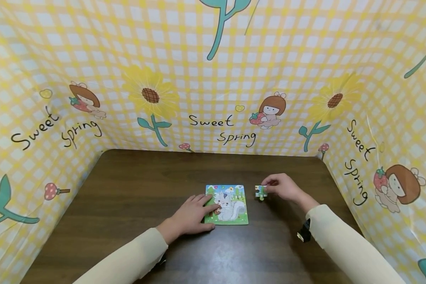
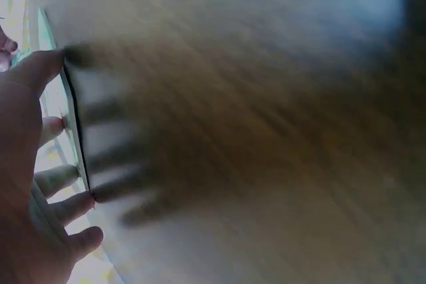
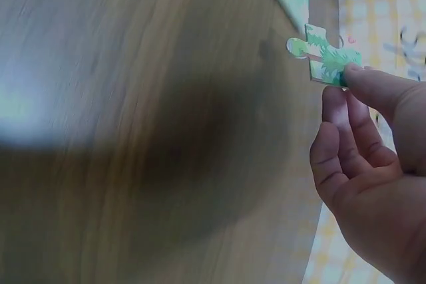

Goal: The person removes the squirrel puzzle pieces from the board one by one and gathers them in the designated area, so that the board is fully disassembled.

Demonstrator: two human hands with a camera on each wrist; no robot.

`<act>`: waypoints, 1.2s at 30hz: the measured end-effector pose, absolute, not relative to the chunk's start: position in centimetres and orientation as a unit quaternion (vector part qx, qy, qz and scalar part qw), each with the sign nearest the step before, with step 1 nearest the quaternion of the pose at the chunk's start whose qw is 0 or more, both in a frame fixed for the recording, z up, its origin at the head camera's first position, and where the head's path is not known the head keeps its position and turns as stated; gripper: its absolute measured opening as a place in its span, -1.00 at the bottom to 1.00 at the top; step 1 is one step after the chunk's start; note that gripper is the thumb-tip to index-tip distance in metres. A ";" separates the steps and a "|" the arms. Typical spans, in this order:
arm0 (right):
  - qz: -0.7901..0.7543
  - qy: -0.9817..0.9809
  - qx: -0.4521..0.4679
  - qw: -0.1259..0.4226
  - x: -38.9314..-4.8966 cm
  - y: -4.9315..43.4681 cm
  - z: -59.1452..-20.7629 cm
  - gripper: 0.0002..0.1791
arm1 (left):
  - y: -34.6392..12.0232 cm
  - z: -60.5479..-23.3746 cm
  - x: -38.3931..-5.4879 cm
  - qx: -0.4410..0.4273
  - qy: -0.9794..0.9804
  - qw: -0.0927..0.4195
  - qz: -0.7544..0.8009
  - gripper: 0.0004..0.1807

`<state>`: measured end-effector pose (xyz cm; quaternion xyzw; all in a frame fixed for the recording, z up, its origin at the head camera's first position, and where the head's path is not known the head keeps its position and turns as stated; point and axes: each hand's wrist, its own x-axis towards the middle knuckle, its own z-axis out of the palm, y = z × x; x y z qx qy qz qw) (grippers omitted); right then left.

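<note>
Yellow-checked cloth [image 1: 213, 86] backs a dark wooden table [image 1: 127, 177] bearing a squirrel puzzle [image 1: 230, 211]. From eight o'clock the left hand [image 1: 189, 215] rests, fingers spread, on it; towards two-thirty the right hand [image 1: 284, 187] pinches a piece [image 1: 259, 191].

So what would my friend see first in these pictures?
Probably the yellow checked cloth with big flowers, around the back and sides of the dark table. Next, the animal picture board on the table, with the left hand on its left side. Then the jigsaw piece pinched in the right hand, to the board's right.
</note>
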<state>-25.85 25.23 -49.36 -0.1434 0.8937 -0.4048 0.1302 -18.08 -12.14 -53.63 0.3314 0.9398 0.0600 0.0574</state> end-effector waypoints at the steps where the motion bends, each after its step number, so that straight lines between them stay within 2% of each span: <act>1: -0.401 0.896 -0.142 0.126 -25.9 25.9 -49.4 -0.88 | -12.3 -53.6 -18.0 0.333 0.939 0.056 0.061 -0.24; 6: -0.386 0.907 -0.125 0.117 -25.9 28.3 -49.5 -0.87 | -13.0 -53.3 -17.9 0.333 0.939 0.058 0.057 -0.26; 14: -0.380 0.913 -0.077 0.128 -26.0 30.8 -49.8 -0.79 | -14.1 -52.6 -17.9 0.341 0.933 0.091 0.074 -0.27; 36: -0.262 0.959 -0.063 0.089 -27.1 34.5 -50.7 -0.87 | -14.2 -52.5 -17.3 0.333 0.935 0.093 0.080 -0.27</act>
